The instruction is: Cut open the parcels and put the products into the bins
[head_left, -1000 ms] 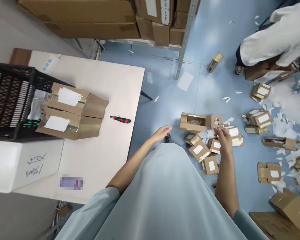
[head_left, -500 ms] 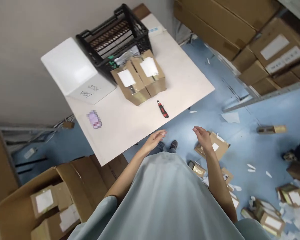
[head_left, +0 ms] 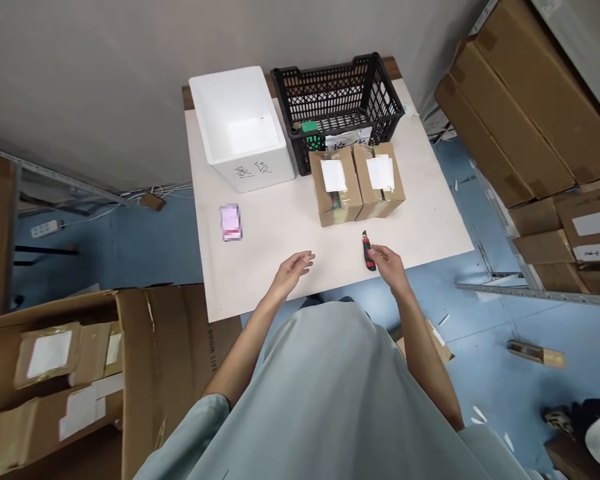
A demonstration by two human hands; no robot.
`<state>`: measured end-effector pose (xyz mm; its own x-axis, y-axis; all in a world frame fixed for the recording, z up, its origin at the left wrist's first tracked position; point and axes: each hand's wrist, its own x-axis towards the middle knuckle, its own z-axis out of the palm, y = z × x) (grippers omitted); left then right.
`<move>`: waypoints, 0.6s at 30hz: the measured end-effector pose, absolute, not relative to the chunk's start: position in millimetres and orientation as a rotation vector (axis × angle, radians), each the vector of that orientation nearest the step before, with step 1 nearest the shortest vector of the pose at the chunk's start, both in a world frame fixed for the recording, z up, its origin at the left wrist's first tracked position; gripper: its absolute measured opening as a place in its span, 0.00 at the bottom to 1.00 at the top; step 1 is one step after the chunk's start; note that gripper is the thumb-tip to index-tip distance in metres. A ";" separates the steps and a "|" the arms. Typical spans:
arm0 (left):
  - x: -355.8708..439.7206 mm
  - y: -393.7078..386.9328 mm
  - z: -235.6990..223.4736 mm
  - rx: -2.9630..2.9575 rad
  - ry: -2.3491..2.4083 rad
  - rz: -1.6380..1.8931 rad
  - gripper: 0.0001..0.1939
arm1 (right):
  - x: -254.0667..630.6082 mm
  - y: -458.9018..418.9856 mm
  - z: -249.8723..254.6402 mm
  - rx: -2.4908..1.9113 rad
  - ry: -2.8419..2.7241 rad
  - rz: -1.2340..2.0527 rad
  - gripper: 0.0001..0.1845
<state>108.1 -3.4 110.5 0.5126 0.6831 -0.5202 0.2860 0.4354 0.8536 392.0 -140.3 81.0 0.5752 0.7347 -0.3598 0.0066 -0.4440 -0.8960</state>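
White tabletop [head_left: 280, 213] now faces me, putting the utility knife [head_left: 367, 251] at my right hand [head_left: 391, 268], hold unclear, my empty left hand [head_left: 288, 275] loosely open.

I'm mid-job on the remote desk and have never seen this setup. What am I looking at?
There's no machine here: these are a person's two bare hands, seen from one camera worn on the head, looking forward and down. On the pale table are a white box, a black crate, two cardboard boxes side by side in front of the crate, and a blurred pinkish item. The left hand is open and holds nothing. The right hand is at a red-and-black cutter; whether the fingers grip it yet, I can't tell.
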 end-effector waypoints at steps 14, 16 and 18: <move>203.1 88.5 74.4 1.246 1.326 0.359 0.30 | 423.6 -60.0 81.4 -1.832 -0.742 1.119 0.34; 228.6 99.0 65.0 1.311 1.473 0.342 0.29 | 434.2 -58.8 80.9 -1.814 -0.746 1.149 0.35; 250.0 106.9 56.6 1.373 1.624 0.332 0.26 | 445.0 -61.0 79.0 -1.800 -0.735 1.166 0.34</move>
<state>250.0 106.9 56.6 0.0811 0.8747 -0.4779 0.6165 0.3327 0.7136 445.0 -61.0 79.0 0.3931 0.8171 -0.4218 0.0273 -0.4688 -0.8829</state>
